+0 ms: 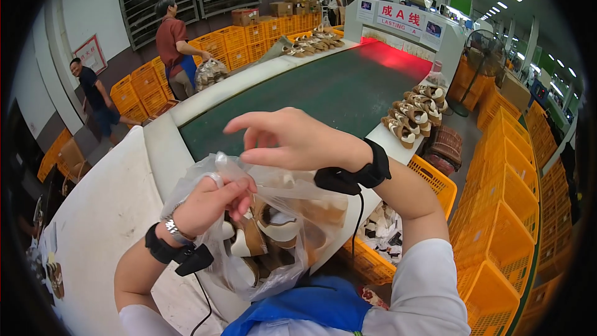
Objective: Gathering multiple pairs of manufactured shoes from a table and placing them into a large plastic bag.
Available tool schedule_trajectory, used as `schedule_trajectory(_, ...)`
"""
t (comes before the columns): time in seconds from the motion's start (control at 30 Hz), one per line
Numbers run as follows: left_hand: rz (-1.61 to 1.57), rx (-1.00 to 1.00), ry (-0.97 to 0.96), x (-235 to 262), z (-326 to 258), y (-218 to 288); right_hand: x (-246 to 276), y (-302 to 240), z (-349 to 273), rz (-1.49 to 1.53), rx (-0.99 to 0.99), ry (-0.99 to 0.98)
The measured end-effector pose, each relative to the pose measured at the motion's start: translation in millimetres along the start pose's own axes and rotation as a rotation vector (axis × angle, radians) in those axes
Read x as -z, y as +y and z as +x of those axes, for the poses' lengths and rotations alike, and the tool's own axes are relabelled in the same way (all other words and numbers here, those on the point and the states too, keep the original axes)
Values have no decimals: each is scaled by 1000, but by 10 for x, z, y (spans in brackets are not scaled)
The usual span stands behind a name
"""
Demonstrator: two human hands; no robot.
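Note:
Close to my body, a clear plastic bag [336,202] full of brown-and-white shoes [278,226] rests on the white end of the conveyor. My left hand [214,202] pinches the bag's gathered upper edge, fingers closed on the thin film. Over the bag's top, my right hand [289,139] hovers with thumb and forefinger stretched apart and nothing visible between them. Its palm side is partly hidden. Both wrists wear black straps with cables.
Ahead runs a green conveyor belt [273,101] under a red-lit machine. Brown-and-white shoes [415,114] line its right edge, and more shoes [314,43] the far left one. Orange crates [497,230] stack on the right. A person in a blue apron [177,50] handles another bag.

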State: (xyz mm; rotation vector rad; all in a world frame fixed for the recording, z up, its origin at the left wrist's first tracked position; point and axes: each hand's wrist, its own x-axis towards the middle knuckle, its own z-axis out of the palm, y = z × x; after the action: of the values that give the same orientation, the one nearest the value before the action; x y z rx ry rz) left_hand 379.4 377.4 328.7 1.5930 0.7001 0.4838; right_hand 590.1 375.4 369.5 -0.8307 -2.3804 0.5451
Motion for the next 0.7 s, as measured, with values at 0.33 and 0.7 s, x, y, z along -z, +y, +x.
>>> schedule_trajectory(0.33, -83, 104, -13, 124, 137, 95, -1068, 700, -453, 591, -124, 66)
schedule_trajectory(0.7, 1647, -150, -843, -142, -383, 277, -1589, 936, -112, 217, -54, 525)
